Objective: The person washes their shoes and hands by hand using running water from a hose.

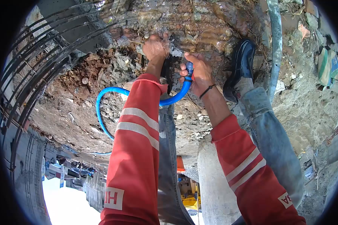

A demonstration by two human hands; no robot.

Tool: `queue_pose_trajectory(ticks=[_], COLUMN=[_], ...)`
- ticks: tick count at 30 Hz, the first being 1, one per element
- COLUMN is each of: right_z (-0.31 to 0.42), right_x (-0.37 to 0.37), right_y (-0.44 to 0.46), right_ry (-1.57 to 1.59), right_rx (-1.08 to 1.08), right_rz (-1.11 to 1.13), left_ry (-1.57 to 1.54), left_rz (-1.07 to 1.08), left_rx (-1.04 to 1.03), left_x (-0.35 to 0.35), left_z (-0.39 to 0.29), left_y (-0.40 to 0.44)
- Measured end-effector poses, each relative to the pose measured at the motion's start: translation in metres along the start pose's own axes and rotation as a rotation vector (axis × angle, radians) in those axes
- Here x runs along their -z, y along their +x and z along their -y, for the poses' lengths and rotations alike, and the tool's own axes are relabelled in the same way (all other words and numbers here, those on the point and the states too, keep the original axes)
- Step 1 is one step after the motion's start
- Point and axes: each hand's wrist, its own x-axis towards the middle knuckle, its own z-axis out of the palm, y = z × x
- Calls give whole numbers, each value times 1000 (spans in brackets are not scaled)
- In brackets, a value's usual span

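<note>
A blue hose (177,98) curves up from the left, under my left forearm, to its end in my right hand (199,70). The fingers of that hand are wrapped round the hose end, with the thumb near its mouth. Water splashes from there towards my left hand (155,47), which is low over the wet, stony ground (204,37). The left fingers look curled in; water and blur hide what they may hold. The two hands are apart.
Dark steel bars (45,56) curve along the left. A dark shoe (245,62) stands right of my hands, beside a thick grey hose (276,48). A concrete column (216,180) shows between the legs. A striped sack (328,66) lies far right.
</note>
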Motion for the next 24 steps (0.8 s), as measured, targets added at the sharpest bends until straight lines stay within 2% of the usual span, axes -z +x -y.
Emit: queue_pose_trajectory(ticks=[3, 6, 9, 11, 14, 16, 18, 19, 21, 22, 23, 24], right_z=[1, -7, -21, -13, 1, 14, 37, 44, 63, 75, 81, 86], right_x=[-5, -2, 4, -11, -31, -41, -52, -53, -53, -49, -47, -45], right_y=[5, 4, -2, -23, -43, -56, -63, -64, -64, -63, -55, -46], right_ry=[-56, -95, 53, -1, 164, 237, 187, 201, 200, 198, 206, 323], right_rx=[-36, -35, 37, 37, 116, 177, 144, 151, 245, 256, 267, 298], right_rz=[20, 14, 50, -78, -171, -182, -280, -286, -33, 92, 90, 228], left_ry=[-113, -111, -92, -64, 148, -460, -915, -1061, -604, -598, -642, -687], left_rz=[128, 158, 165, 145, 523, 615, 621, 656, 489, 494, 458, 419], left_rx=[74, 23, -63, -143, -258, 49, 193, 85, -132, -147, -87, -26], left_x=[20, 26, 33, 23, 77, 113, 146, 174, 203, 209, 212, 215], left_z=[-1, -2, 1, 15, -6, -26, -51, -68, -80, -83, -86, -88], left_y=[-3, -49, -98, -124, -122, -121, -137, -150, -169, -178, -186, -192])
